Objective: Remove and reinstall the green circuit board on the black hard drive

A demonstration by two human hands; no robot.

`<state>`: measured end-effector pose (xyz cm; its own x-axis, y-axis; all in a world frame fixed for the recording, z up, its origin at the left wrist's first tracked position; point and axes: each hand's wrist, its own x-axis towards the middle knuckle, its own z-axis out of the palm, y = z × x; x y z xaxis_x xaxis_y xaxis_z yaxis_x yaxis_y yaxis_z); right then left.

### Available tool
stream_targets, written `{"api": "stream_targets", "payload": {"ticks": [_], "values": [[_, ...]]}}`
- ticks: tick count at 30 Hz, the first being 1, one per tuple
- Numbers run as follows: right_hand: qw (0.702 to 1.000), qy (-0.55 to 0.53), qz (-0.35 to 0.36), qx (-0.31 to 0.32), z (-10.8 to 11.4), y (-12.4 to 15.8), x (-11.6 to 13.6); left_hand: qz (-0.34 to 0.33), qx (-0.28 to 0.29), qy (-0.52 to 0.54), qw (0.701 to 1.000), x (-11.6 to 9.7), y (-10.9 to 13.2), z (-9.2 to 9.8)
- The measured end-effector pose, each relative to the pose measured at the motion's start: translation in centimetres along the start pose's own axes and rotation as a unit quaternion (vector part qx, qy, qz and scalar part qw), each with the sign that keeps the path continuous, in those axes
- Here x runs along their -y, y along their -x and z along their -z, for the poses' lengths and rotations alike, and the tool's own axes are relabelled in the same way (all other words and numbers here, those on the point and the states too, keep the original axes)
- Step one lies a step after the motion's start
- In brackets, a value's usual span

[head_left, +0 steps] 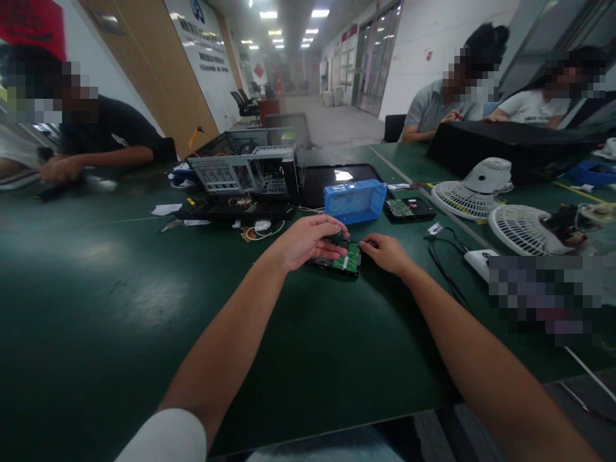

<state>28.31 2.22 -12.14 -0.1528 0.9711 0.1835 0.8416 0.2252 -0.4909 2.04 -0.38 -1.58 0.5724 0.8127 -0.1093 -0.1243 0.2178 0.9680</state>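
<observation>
A hard drive [352,259] lies on the green table with its green circuit board facing up. My left hand [312,242] is over its left part and hides much of it. Between the thumb and fingers of that hand is a small dark thing [337,237], too unclear to name. My right hand [385,253] is at the drive's right edge, thumb and forefinger pinched together against it. Just behind both hands stands a blue plastic bin [355,200], tipped on its side.
An opened computer case [245,170] stands at the back left. Right of the bin lies another drive [409,209]. White fan parts [464,199], a black cable [445,266] and a power strip [479,260] are on the right. Other people sit around the table.
</observation>
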Motion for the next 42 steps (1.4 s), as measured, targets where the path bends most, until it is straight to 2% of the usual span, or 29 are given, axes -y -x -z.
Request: {"api": "stream_targets", "payload": {"ticks": [12,21,30,36,42], "values": [[1.0,-0.003,-0.003,-0.001,-0.06,0.09,0.05,0.02,0.019,0.007,1.0,-0.14,0.04,-0.18],[1.0,0.0,-0.006,0.004,0.04,0.08,0.24,0.011,0.007,0.002,1.0,-0.01,-0.12,-0.3],[1.0,-0.005,-0.005,0.0,-0.02,0.07,0.13,-0.031,-0.008,-0.077,0.996,0.51,-0.19,-0.15],[1.0,-0.01,-0.005,0.003,-0.17,0.02,-0.09,-0.021,-0.028,-0.064,0.997,0.61,-0.4,-0.11],[1.0,-0.009,-0.003,0.001,-0.15,0.05,0.07,-0.007,0.013,-0.029,0.999,0.68,-0.32,0.0]]}}
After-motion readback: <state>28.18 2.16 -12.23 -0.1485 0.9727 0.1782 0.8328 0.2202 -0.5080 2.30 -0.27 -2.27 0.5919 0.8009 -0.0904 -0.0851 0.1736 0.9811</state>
